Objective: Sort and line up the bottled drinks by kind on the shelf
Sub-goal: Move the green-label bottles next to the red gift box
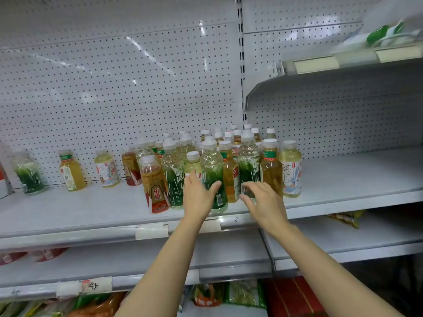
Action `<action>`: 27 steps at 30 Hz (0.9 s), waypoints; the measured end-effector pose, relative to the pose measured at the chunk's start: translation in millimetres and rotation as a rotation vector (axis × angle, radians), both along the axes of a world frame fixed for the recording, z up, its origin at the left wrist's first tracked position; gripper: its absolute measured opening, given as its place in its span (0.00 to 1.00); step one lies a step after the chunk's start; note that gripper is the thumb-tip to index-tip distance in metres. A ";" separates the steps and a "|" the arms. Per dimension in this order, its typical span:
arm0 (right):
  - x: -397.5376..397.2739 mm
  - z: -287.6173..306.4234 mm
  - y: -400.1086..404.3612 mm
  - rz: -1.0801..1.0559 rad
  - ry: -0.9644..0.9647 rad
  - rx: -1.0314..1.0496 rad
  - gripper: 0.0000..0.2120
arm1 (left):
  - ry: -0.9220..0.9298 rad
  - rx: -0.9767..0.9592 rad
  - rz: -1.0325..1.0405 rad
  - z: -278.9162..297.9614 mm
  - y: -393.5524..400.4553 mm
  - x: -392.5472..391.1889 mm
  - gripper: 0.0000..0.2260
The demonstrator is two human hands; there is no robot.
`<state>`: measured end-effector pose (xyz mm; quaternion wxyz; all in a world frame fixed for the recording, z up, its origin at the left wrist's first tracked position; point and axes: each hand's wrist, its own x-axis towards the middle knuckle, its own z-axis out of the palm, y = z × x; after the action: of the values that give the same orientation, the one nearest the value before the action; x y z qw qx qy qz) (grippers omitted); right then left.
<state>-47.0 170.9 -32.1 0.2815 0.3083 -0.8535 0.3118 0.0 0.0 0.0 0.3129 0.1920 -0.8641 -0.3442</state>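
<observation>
Evidently the sorting is barely begun: four bottles stand singly along the shelf [91, 209] at left, one per kind, while some twenty mixed bottles crowd the middle. The left hand [198, 196], fingers spread, reaches around a green-leaf bottle [214, 179] at the cluster's front; whether it grips is unclear. The right hand [263, 202], fingers apart, touches the neighbouring green-leaf bottle [249, 165]. Next, probably, both go behind the leftmost green-leaf bottle [29, 172].

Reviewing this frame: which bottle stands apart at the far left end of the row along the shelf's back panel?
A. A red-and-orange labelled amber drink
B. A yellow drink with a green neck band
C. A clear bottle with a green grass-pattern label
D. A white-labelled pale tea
C: the green grass-pattern bottle stands leftmost; the yellow drink with the green neck band comes next.
</observation>
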 end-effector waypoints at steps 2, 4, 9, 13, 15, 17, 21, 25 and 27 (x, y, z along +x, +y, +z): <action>-4.9 7.1 -4.5 -0.039 0.003 -0.017 0.15 | 0.002 0.049 0.043 -2.3 4.5 -16.1 0.42; -9.6 14.6 -8.9 -0.073 0.010 -0.031 0.15 | -0.031 0.073 0.082 -7.6 11.3 -30.0 0.42; -27.9 33.7 -18.9 -0.111 0.023 -0.099 0.19 | -0.021 0.026 0.169 -16.7 10.5 -50.2 0.37; -50.5 62.3 -32.6 -0.205 -0.039 -0.118 0.32 | -0.010 0.032 0.186 -15.7 2.9 -54.5 0.32; -63.1 77.3 -40.8 -0.221 -0.114 -0.085 0.38 | 0.040 0.065 0.173 -16.6 2.4 -54.1 0.32; -75.7 88.9 -49.5 -0.234 -0.163 -0.046 0.42 | 0.106 0.097 0.161 -20.9 0.2 -53.2 0.31; -95.9 101.3 -63.6 -0.278 -0.237 -0.047 0.42 | 0.198 0.133 0.086 -33.4 -3.2 -45.2 0.25; -106.1 96.5 -71.9 -0.264 -0.152 -0.178 0.30 | 0.294 0.122 -0.001 -30.6 -1.9 -36.9 0.25; -107.6 90.8 -70.6 -0.207 -0.102 -0.267 0.27 | 0.343 0.130 -0.010 -22.1 1.5 -33.5 0.26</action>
<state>-154.6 100.3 58.7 0.3068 0.1622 -0.8449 0.4070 -33.5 1.5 -22.1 0.4408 0.1461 -0.7750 -0.4287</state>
